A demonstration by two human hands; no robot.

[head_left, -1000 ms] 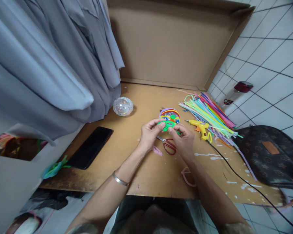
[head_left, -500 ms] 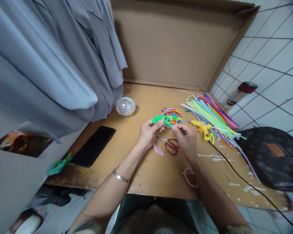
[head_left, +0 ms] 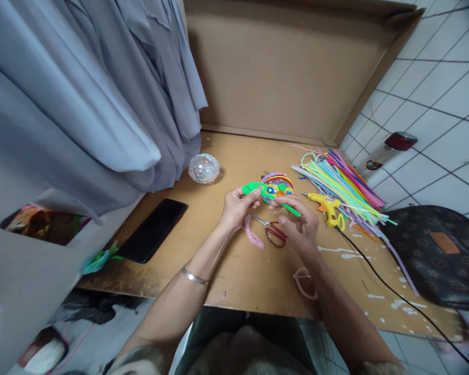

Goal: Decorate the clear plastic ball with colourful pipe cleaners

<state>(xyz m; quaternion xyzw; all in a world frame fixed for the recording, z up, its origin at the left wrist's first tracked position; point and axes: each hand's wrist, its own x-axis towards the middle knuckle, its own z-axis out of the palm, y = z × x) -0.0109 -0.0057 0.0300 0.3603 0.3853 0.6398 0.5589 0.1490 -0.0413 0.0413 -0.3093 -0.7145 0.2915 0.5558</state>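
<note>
My left hand (head_left: 238, 208) pinches a green pipe cleaner piece (head_left: 252, 187), whose flat, wound part sticks out to the left of the fingers. My right hand (head_left: 300, 221) is at the other end, fingers closed around the green strand, with its tip poking out at the right. Just behind the hands sits a clear ball decorated with coloured rings and dots (head_left: 277, 182), partly covered by them. Below the hands lie red-handled scissors (head_left: 274, 234) and a pink fuzzy strip (head_left: 254, 235).
A clear ball (head_left: 204, 169) and a black phone (head_left: 153, 230) are at the left. At the right lie a yellow glue gun (head_left: 327, 207) with its cable, a pipe cleaner bundle (head_left: 344, 182) and a dark bag (head_left: 440, 255). Cardboard (head_left: 273, 73) stands behind.
My right hand has shifted its hold along the green strand, whose end now points down to the right past the fingers. The camera view has moved slightly.
</note>
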